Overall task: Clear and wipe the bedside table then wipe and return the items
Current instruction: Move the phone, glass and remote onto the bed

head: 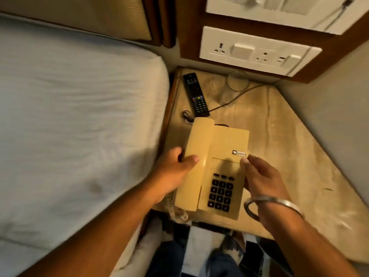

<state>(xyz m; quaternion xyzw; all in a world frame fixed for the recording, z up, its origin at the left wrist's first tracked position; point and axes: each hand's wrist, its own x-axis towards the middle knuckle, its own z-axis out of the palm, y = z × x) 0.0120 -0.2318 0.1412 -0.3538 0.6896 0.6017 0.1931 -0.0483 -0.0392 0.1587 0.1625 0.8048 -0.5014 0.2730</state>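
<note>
A beige phone (217,168) sits at the near edge of the desk (289,148), handset (194,162) resting in the cradle on its left side and a black keypad (220,193) on its near right part. The left hand (175,172) grips the phone's left side: the thumb lies over the top of the handset and the fingers (176,153) curl round its outer edge. The right hand (261,176) holds the phone's right edge, its fingers bent against the casing just below the small label. A metal bangle (273,203) circles the right wrist.

Behind the phone, a black remote (195,94) lies on the desk near the bed (75,108), almost touching the phone's far left corner. A thin dark cable (237,92) runs across the desk top from the wall to the phone's back. The phone's coiled cord (173,210) hangs off the near left corner. A white socket panel (257,50) is mounted on the wall above the desk.
</note>
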